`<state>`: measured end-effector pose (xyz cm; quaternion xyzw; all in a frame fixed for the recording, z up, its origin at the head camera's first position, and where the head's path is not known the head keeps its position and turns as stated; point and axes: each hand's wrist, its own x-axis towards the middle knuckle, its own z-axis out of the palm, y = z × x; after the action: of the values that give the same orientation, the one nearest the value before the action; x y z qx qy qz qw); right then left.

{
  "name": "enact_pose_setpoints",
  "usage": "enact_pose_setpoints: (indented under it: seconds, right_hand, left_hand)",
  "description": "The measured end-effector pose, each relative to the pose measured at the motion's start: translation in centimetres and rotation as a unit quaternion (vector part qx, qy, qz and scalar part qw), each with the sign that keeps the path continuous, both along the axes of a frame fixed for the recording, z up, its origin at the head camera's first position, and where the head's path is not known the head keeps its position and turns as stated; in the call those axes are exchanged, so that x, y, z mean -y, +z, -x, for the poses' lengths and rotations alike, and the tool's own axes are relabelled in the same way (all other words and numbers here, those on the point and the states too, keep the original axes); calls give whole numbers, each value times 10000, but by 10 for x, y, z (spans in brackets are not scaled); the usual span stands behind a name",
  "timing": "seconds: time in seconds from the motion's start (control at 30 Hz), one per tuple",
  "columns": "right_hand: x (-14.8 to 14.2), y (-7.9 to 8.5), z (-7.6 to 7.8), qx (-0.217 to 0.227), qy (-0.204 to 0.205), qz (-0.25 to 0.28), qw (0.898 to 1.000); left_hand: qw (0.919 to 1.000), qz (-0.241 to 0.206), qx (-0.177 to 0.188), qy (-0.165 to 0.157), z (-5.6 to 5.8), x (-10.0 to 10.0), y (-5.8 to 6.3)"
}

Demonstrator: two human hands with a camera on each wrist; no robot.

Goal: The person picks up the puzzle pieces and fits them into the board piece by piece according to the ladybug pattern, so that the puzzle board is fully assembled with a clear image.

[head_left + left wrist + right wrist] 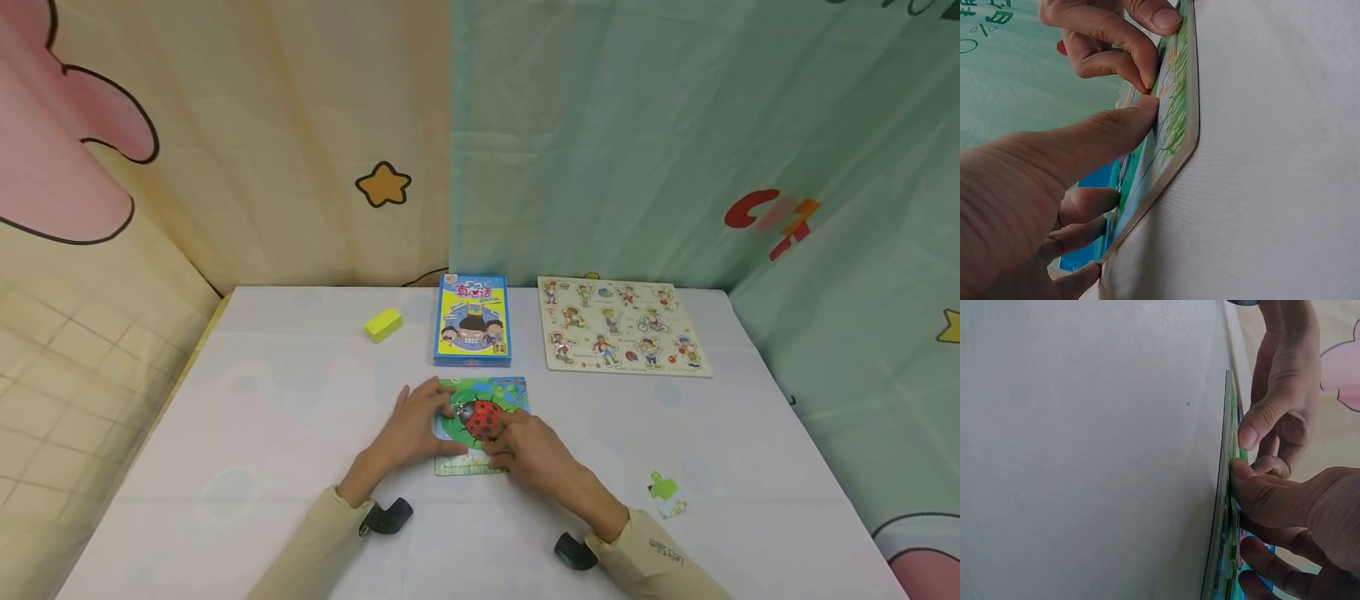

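Note:
A ladybug jigsaw puzzle [480, 419] on a flat board lies at the middle of the table, with a green background and grass along its near edge. My left hand [414, 427] rests on its left side, thumb laid on the surface and fingers spread toward the far edge. Over the lower right of the ladybug, my right hand [534, 446] has its thumb and curled fingers on a puzzle piece; the piece is mostly hidden. In the right wrist view, both thumbs touch the puzzle [1227, 437] close together. Two loose puzzle pieces [663, 486] lie to the right.
Beyond the puzzle stands a blue-and-yellow box [472, 321] lying flat. A yellow block [383, 325] sits to its left, and a pale board with cartoon figures [622, 327] lies to its right. Printed curtains [585, 150] hang behind the white table [285, 417].

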<state>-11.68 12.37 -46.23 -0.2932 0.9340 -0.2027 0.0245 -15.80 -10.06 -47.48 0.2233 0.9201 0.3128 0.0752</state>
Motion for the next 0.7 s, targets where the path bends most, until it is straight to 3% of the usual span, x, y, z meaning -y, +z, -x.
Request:
enact_pose_setpoints:
  seconds: [0.13, 0.27, 0.47, 0.6, 0.7]
  right_hand:
    - [2, 2, -2, 225, -79, 11, 9997]
    - [2, 3, -3, 154, 26, -184, 9997]
    - [-12, 6, -5, 365, 576, -322, 9971]
    - [-32, 9, -9, 965, 941, 143, 9908]
    - [-48, 10, -14, 1203, 879, 603, 9870]
  left_hand:
    - [10000, -16, -11, -3, -1, -1, -1]
    - [10000, 20, -4, 10, -1, -1, -1]
    - [10000, -4, 7, -11, 0, 1, -1]
    - [10000, -31, -12, -2, 1, 2, -2]
    - [10000, -71, 45, 19, 2, 1, -2]
